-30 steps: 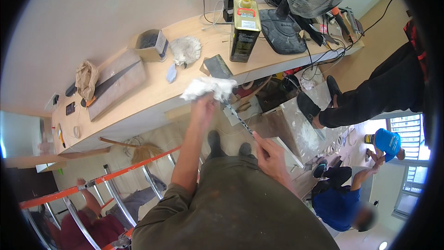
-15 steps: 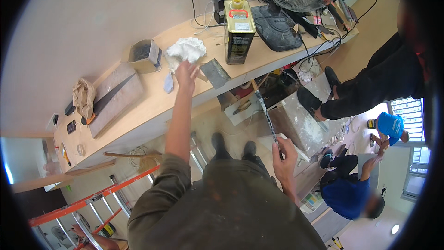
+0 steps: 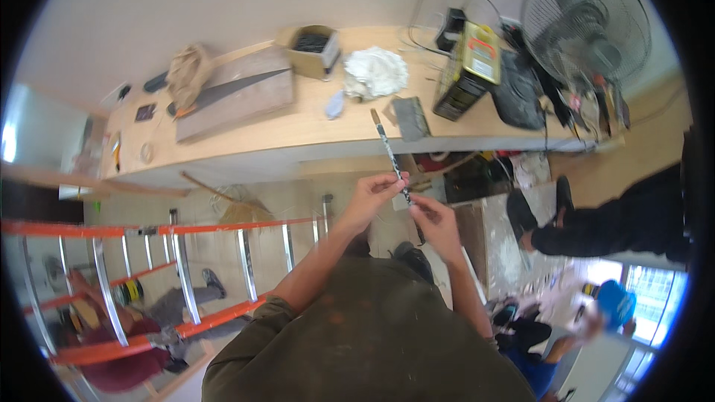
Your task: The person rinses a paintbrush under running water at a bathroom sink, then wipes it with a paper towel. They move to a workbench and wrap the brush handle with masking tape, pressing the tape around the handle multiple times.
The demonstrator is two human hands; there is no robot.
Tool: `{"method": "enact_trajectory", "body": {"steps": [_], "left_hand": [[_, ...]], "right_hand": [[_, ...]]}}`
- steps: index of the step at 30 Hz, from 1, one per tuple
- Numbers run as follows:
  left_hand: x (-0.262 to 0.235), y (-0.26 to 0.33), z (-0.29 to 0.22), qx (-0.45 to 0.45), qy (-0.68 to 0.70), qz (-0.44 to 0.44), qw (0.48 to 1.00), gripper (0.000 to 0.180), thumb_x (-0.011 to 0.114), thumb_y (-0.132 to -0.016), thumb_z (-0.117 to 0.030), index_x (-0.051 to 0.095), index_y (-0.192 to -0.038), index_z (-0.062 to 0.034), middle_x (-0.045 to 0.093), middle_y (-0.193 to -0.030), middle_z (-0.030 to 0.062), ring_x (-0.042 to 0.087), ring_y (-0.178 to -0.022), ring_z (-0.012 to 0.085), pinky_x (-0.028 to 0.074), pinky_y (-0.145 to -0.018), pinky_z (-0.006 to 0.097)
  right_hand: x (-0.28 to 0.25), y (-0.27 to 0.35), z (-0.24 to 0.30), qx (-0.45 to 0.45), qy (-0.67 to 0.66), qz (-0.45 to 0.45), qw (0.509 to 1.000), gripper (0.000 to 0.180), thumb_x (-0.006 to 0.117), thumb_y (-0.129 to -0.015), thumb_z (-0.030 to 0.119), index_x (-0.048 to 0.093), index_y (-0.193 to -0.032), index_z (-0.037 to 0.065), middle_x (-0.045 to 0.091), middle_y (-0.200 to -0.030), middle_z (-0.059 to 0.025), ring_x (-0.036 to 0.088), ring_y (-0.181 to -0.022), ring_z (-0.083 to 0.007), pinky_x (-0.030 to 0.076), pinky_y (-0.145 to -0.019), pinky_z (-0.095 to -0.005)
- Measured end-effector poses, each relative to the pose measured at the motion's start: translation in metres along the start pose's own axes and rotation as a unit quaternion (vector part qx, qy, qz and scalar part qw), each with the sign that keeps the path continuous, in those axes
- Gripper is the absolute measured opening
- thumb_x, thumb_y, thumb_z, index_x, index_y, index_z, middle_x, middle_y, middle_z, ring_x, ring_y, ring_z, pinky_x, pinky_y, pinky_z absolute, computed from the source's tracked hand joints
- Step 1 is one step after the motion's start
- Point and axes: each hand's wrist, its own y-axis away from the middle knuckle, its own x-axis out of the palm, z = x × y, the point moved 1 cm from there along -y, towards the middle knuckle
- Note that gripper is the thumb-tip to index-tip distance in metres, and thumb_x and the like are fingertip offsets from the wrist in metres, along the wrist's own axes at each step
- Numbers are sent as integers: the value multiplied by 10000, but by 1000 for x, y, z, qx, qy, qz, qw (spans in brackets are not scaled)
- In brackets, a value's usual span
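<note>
Left grip (image 3: 375,197): fingers closed on patterned stick (image 3: 387,147), mid-length.
Right grip (image 3: 438,225): seems pinched lower on it.
Stick: before the person, tip toward tabletop (image 3: 313,125).
Progress: apparently mid-handling; white cloth (image 3: 376,72) lies out of hand; remainder, cannot tell.
Count: one stick, one cloth, one can (image 3: 468,73), one fan (image 3: 585,22).

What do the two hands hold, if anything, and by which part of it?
A thin speckled stick: the left hand pinches it near the middle. The right hand meets it closer to the person; whether it grips is unclear.
</note>
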Motion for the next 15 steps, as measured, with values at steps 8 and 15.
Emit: {"method": "enact_trajectory", "body": {"steps": [8, 15], "left_hand": [[-38, 65, -4, 150, -430, -225, 862, 183, 785, -848, -212, 771, -943, -56, 678, -1189, 134, 642, -1089, 298, 481, -969, 409], [-30, 203, 93, 0, -474, -405, 782, 157, 791, -812, -192, 768, -894, -60, 664, -1187, 156, 605, -1126, 350, 470, -984, 436]], "right_hand": [[-104, -11, -284, 211, 305, 337, 865, 762, 519, -964, 628, 472, -1499, 87, 348, -1607, -184, 368, -1451, -366, 274, -1205, -450], [-133, 35, -346, 191, 439, 438, 761, 611, 569, -956, 538, 704, -1229, 9, 715, -1201, -180, 661, -1143, -291, 479, -1033, -399]]}}
